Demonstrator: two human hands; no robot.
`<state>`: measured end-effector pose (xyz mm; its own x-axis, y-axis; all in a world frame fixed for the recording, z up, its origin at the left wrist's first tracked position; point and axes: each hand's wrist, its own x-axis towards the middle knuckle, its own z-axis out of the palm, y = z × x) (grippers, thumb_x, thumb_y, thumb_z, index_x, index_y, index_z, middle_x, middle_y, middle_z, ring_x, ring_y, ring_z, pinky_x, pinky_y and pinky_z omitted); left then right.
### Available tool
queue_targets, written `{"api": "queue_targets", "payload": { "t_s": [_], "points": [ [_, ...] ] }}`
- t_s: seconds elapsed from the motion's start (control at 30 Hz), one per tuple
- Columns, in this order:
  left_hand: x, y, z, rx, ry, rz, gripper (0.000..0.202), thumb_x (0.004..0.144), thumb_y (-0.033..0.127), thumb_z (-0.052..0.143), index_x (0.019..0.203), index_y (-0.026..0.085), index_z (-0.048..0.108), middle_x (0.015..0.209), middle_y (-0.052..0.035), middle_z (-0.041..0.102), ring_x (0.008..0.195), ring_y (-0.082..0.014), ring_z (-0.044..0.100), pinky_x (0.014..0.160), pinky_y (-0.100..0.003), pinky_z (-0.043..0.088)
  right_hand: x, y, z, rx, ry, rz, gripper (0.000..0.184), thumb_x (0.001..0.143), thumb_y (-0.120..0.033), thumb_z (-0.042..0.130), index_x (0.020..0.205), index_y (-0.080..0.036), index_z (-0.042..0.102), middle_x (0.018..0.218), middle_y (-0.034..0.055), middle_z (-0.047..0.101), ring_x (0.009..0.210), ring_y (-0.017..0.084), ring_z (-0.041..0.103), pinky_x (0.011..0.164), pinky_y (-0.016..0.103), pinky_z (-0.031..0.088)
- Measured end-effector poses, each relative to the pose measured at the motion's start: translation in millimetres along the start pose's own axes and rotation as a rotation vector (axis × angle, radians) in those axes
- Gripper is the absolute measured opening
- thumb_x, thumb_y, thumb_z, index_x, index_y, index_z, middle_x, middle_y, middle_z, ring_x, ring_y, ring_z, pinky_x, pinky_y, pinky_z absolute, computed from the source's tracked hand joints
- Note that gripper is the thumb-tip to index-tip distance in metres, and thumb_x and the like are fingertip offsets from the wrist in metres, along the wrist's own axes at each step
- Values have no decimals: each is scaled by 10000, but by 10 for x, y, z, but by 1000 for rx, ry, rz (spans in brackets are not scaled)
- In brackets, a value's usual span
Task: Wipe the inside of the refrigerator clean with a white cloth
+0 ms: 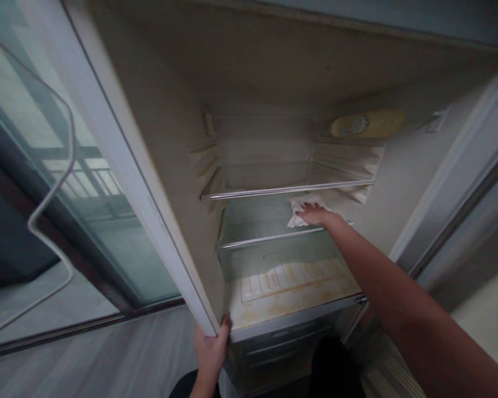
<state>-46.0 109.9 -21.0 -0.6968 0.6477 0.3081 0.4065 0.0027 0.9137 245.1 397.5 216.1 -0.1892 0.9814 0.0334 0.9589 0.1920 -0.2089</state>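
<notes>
Far left, a glass pane (103,232) with a railing (89,182) visible through it, and a thin curved white outline (33,221) in front of it; can't tell what that is. Grey wood-look floor (108,359) below. Next, the open fridge's white front edge (141,193) runs diagonally down to the bottom centre. The left hand (211,348) is at its lower end, fingers curled tight around the edge, thumb side hidden. The inner side wall (161,127) is beige and dingy. There are 2 glass shelves inside: the upper shelf (286,189) is bare, and the lower shelf (257,226) carries a white cloth (297,216) on its right half. The right hand (316,214) lies on the cloth, palm down, fingers stretched out flat rather than clutching, touching both the cloth and the shelf. The forearm comes in from the lower right corner. Under the shelves, a ribbed white cover (274,279) and the fridge floor (290,304) show yellow-brown stains. Upper right, a yellowed dial housing (367,124) sits on the back wall, well apart from both hands. 1 drawer front (282,345) shows below the compartment, between the 2 arms.
</notes>
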Motion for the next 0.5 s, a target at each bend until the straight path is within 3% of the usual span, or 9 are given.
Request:
{"api": "queue_targets", "payload": {
  "t_s": [0.2, 0.4, 0.5],
  "points": [
    [4, -18, 19, 18, -2, 54, 511, 698, 590, 685, 967, 158, 649, 1013, -149, 700, 1000, -348, 667, 910, -478, 528, -652, -726, 231, -32, -23, -361, 628, 1026, -550, 295, 1595, -286, 323, 1677, 50, 209, 1538, 389, 155, 1234, 525, 172],
    [38, -59, 40, 26, 2, 42, 576, 668, 618, 694, 1008, 154, 658, 1011, -145, 697, 1011, -370, 660, 901, -495, 528, -1136, -1695, 522, -17, 279, -654, 551, 1029, -495, 311, 1479, -236, 494, 1556, 44, 453, 1402, 335, 397, 1153, 484, 333],
    [82, 24, 15, 0, -34, 28, 577, 654, 610, 711, 1008, 157, 666, 1039, -146, 705, 1040, -379, 657, 941, -515, 517, -1205, -1854, 625, 5, 362, -679, 541, 1024, -457, 347, 1438, -156, 522, 1494, 99, 515, 1376, 305, 413, 1138, 453, 352]
  ]
}}
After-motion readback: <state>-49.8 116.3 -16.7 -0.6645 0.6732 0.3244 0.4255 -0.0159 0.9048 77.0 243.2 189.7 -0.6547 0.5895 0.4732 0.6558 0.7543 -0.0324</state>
